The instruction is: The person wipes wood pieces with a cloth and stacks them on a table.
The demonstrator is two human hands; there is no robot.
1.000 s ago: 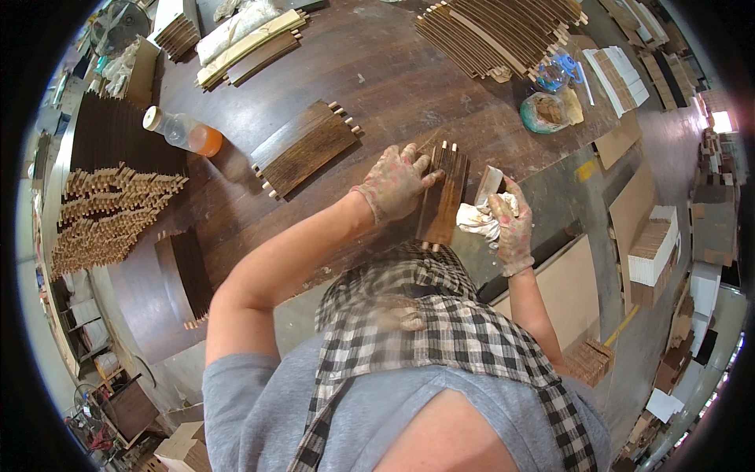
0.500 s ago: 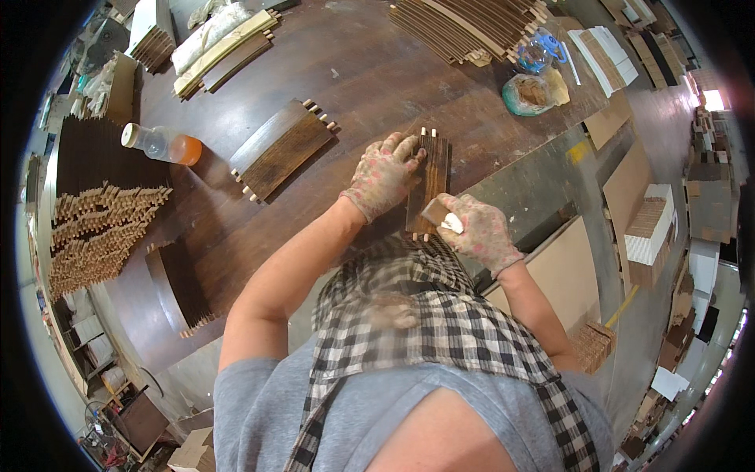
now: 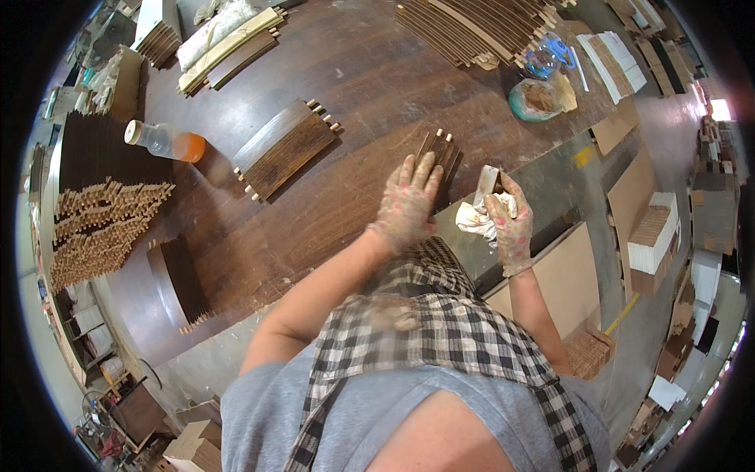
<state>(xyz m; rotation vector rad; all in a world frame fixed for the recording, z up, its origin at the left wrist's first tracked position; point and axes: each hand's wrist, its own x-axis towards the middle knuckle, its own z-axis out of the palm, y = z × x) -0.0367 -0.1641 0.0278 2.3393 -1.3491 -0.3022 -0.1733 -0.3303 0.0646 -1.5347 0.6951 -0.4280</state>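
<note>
The left hand (image 3: 406, 206), in a stained glove, lies flat with its fingers spread on a small dark wooden piece (image 3: 440, 157) that rests at the near edge of the workbench (image 3: 377, 86); it presses down on the piece and does not close around it. Pale dowel ends stick out of the far end of the piece. Just beside it, past the bench edge, the right hand (image 3: 507, 224) is curled shut around a small pale block (image 3: 487, 181), with a white rag (image 3: 475, 220) bunched under its fingers. A checked apron covers the person's chest below both hands.

Farther in on the bench top, to the left of the held piece, a wider curved dark panel (image 3: 285, 148) with dowels at both ends lies alone. Near the left edge a clear bottle of orange liquid (image 3: 165, 142) lies on its side, next to a heap of pale dowelled slats (image 3: 98, 232). Another stack of dark curved panels (image 3: 182, 279) sits near the near left corner.

At the far edge a long row of dark slats (image 3: 487, 27) is stacked, and near the far right corner a plastic bag holding brown material (image 3: 539, 98) sits beside a blue-handled container (image 3: 546, 57). Light curved strips (image 3: 228, 43) lie at the far left.
</note>
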